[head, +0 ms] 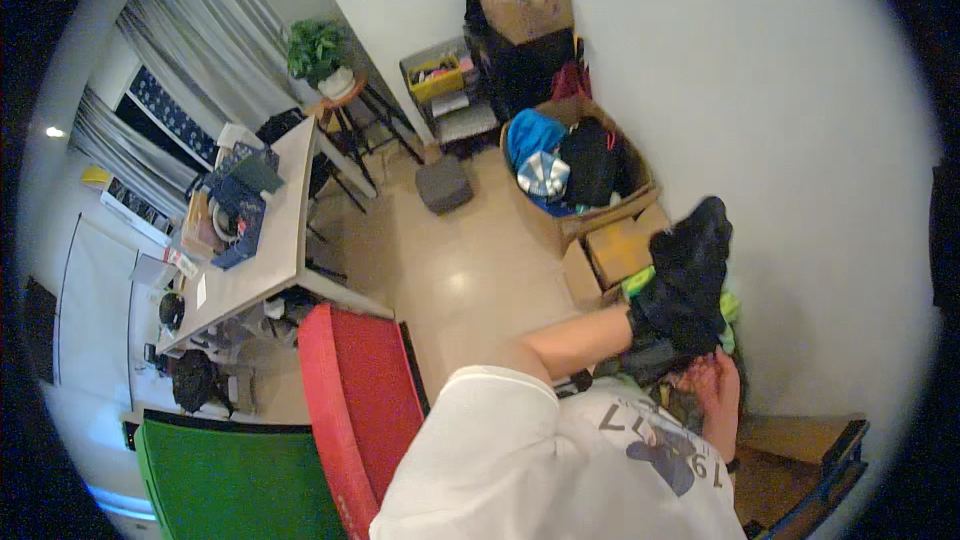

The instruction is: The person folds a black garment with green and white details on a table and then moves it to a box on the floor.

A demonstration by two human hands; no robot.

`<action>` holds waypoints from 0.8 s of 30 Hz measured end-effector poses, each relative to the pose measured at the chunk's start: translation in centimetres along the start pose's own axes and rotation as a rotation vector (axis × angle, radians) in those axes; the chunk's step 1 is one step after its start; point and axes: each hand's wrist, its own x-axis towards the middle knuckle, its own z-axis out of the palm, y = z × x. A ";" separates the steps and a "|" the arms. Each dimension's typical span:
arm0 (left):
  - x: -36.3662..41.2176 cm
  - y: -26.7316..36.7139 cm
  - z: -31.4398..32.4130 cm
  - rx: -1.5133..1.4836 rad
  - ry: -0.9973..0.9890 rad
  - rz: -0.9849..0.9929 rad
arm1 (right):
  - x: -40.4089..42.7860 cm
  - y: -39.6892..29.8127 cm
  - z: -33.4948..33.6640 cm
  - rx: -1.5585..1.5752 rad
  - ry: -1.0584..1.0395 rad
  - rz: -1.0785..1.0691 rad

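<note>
A black cloth garment point(686, 285) is held up in front of me on the right, by the wall. My left forearm reaches into its folds, and the cloth hides my left hand. At the garment's lower edge, my right hand point(712, 382) has its fingertips on the fabric and seems to pinch it. Bright yellow-green cloth point(730, 309) shows behind the black one, with another bit at its left side. What lies under the garment is mostly covered.
Past the garment stand a small cardboard box point(619, 251) and a large carton point(645, 169) heaped with clothes. A grey stool point(443, 185) is on the floor. Red point(375, 382) and green point(232, 480) padded furniture flank my left, near a long table point(289, 229). A wooden chair point(780, 491) stands right.
</note>
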 end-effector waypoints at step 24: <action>-31.7 4.4 -24.6 -1.070 0.357 -0.008 | 14.5 23.4 25.5 -0.901 -0.169 0.175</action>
